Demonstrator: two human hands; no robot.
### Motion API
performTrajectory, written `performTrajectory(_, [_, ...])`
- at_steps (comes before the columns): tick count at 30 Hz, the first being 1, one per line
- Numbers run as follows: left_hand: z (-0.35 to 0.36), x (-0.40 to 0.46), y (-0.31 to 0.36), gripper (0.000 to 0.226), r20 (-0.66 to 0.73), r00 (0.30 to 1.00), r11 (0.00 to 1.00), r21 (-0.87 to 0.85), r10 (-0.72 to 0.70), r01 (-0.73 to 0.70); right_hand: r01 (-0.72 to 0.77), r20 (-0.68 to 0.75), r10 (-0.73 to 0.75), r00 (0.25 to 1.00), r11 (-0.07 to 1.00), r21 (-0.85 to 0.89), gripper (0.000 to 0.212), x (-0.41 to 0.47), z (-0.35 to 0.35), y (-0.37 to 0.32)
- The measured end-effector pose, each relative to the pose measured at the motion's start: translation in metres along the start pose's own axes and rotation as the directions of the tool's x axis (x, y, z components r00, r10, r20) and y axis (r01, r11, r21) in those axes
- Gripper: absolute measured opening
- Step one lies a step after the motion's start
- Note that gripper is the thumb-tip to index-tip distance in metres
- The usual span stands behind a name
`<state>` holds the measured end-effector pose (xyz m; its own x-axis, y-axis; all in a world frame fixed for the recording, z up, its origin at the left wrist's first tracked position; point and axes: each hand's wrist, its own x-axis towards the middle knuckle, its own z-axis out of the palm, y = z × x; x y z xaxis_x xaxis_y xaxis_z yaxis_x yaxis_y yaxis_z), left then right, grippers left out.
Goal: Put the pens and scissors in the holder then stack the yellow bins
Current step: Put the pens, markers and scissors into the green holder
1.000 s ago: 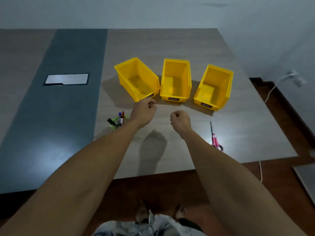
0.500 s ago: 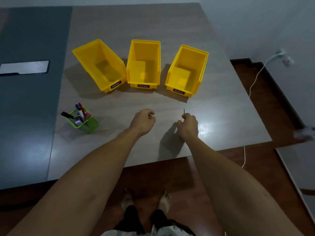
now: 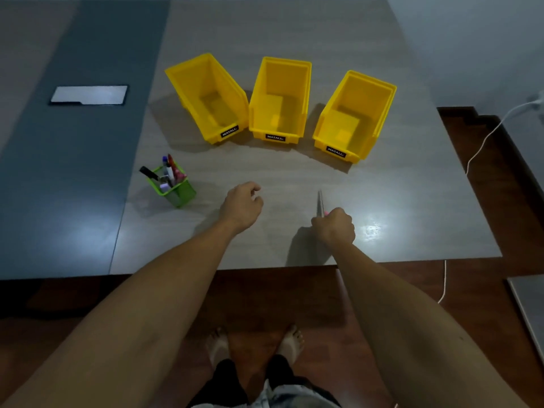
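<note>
Three yellow bins stand side by side on the table: the left bin (image 3: 207, 95), the middle bin (image 3: 279, 98) and the right bin (image 3: 354, 113), all empty. A green mesh holder (image 3: 176, 191) at the left holds several pens (image 3: 169, 170). My right hand (image 3: 335, 226) is closed around the pink handles of the scissors (image 3: 320, 203), whose blades stick out away from me. My left hand (image 3: 243, 206) hovers between holder and scissors, fingers loosely curled, holding nothing.
The grey table (image 3: 397, 201) ends close to me, with my bare feet (image 3: 256, 343) on the wooden floor below. A silver plate (image 3: 89, 95) sits in the dark strip at the left. A white cable (image 3: 482, 142) runs down at the right.
My right hand went to the scissors lying at the right and now holds them lifted, blades pointing away. The left hand drew back from the bins. The camera shifted.
</note>
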<state>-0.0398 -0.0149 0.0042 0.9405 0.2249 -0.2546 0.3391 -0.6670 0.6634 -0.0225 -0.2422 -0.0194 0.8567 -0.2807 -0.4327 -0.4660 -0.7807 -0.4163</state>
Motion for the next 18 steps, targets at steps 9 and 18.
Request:
performTrajectory(9, [-0.105,-0.028,-0.055,0.086,-0.392,0.914,0.975,0.221,0.110,-0.023,0.404,0.011,-0.427,0.904,0.865,0.296,0.014,-0.065,0.037,-0.137])
performTrajectory(18, [-0.150,-0.011,-0.146,0.135,-0.294,0.950,0.994,-0.074,-0.104,0.086,0.543,0.165,-0.589,0.791,0.801,0.251,0.017,-0.118,0.064,-0.236])
